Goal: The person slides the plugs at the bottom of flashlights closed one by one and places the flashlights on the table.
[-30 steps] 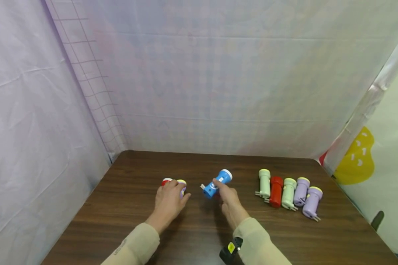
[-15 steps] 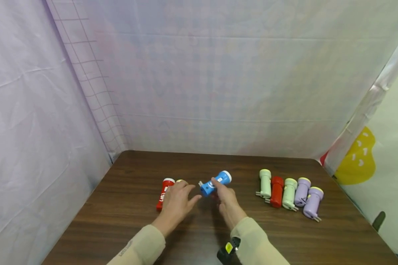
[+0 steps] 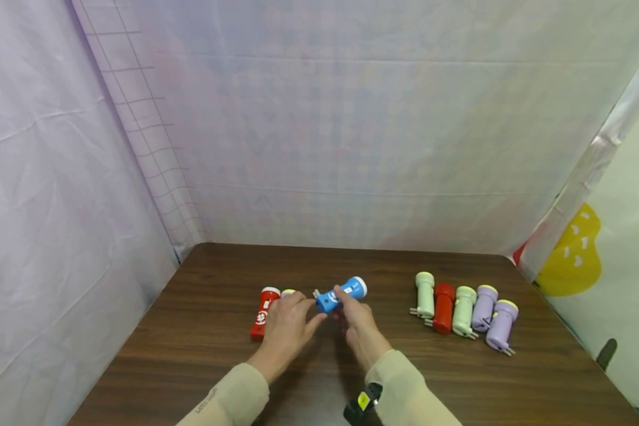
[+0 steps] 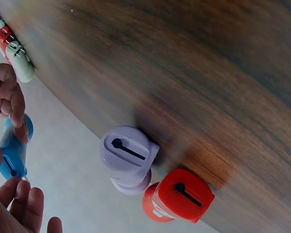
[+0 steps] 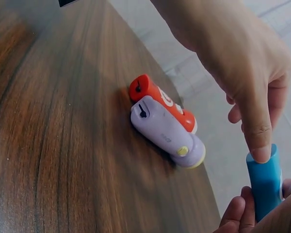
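My right hand [image 3: 363, 328] grips a blue flashlight [image 3: 327, 301] with a white head, held above the table in the head view. Two metal plug prongs [image 3: 316, 293] stick out from its tail. My left hand [image 3: 287, 325] is at that tail end; in the right wrist view one of its fingertips [image 5: 260, 154] touches the end of the blue flashlight. Beyond the left hand lie a red flashlight [image 3: 266, 305] and a lavender flashlight [image 5: 165, 128], side by side. The left hand hides most of the lavender one in the head view. Both have their prongs folded in.
On the right of the brown table [image 3: 218, 266] lies a row of pale green [image 3: 425, 294], red [image 3: 444, 309] and lavender [image 3: 502, 324] flashlights with prongs out. A cloth backdrop [image 3: 351, 148] stands behind the table. A black device [image 3: 358, 408] hangs at my right sleeve.
My left hand has left the lavender flashlight's place and moved right to the tail of the blue flashlight. My right hand has brought the blue flashlight slightly left and turned it flatter.
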A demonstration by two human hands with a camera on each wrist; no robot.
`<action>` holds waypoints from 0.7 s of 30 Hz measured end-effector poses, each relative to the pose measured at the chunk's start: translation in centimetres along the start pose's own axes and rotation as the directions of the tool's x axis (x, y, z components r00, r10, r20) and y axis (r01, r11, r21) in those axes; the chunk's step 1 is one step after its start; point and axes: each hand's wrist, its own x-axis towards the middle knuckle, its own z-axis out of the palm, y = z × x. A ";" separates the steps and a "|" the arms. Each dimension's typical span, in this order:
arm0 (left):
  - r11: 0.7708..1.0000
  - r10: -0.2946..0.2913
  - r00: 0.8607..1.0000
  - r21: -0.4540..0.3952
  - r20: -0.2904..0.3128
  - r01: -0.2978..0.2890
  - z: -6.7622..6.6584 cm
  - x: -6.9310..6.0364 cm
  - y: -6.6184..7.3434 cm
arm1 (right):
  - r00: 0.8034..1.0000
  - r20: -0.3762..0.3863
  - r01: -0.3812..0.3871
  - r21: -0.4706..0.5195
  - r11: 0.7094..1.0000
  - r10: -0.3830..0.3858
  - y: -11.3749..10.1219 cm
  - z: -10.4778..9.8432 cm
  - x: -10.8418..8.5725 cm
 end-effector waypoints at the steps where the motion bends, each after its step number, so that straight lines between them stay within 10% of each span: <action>1: 1.000 -0.002 1.000 0.002 -0.004 0.002 0.0 0.0 0.0 | 1.000 0.001 0.001 0.003 1.000 -0.001 0.0 0.0 0.0; 21: 0.999 0.033 0.997 0.025 -0.065 -0.032 0.4 0.0 -0.3 | 0.998 0.020 -0.058 0.058 0.997 0.057 0.4 0.5 -0.4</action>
